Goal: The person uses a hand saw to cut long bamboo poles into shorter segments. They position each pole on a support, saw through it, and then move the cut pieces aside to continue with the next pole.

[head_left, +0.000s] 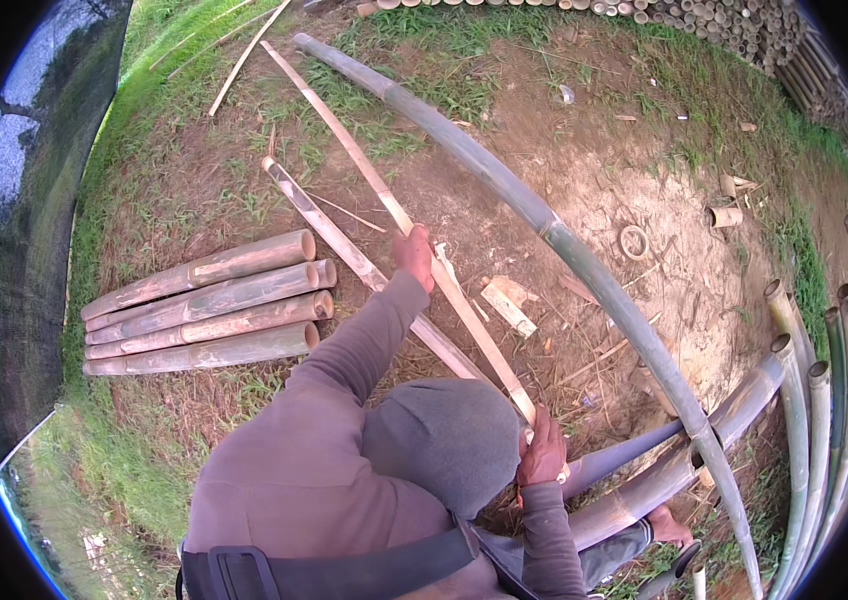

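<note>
A long, pale split bamboo strip (349,150) runs from the far left toward my body. My left hand (414,258) is closed around its middle, with that arm stretched forward. Close to my grey cap, my right hand (542,448) grips the near end of the strip; its fingertips are partly hidden. Under my left forearm passes a second split bamboo length (329,228), roughly alongside the strip. To the right, a long green-grey bamboo pole (504,185) slants across the ground and over a thick bamboo pole (634,502). A bare foot (669,526) rests beside the thick pole.
Several cut bamboo poles (209,305) lie side by side at left. More poles (819,430) stand at the right edge. Bamboo offcuts (509,305) and a bamboo ring (634,242) lie on the dirt. Stacked bamboo (734,30) lines the far side; dark netting (39,240) hangs at left.
</note>
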The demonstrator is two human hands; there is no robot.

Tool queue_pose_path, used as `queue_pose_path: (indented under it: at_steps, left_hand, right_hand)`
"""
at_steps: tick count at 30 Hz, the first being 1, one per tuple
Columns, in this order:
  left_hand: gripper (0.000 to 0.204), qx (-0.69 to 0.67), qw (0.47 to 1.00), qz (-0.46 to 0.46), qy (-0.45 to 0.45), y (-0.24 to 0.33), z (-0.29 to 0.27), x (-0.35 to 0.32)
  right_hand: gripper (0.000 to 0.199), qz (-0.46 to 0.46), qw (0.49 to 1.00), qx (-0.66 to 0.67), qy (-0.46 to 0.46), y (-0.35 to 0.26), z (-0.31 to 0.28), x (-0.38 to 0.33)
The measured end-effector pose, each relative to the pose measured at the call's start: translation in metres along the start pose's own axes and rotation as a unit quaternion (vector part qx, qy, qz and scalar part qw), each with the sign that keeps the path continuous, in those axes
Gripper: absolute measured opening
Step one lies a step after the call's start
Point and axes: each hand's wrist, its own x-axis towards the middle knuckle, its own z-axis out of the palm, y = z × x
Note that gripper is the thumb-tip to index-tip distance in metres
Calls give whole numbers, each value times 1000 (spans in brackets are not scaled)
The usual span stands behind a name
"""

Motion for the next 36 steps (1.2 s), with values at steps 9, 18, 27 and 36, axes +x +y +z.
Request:
queue_pose_path:
  at_steps: [9, 18, 27, 36]
  left_hand:
    - [25, 13, 961, -118, -252, 31, 39, -89]
    - [26, 8, 953, -134, -273, 25, 60, -101]
    - [26, 21, 933, -158, -322, 18, 62, -119]
    - [36, 58, 915, -140, -373, 5, 69, -128]
  right_hand:
    - [53, 21, 990, -42, 131, 62, -102, -4]
    - [51, 7, 987, -78, 144, 83, -119, 5]
    - [49, 6, 986, -85, 145, 110, -140, -6]
    - [46, -18, 981, -112, 160, 126, -186, 2]
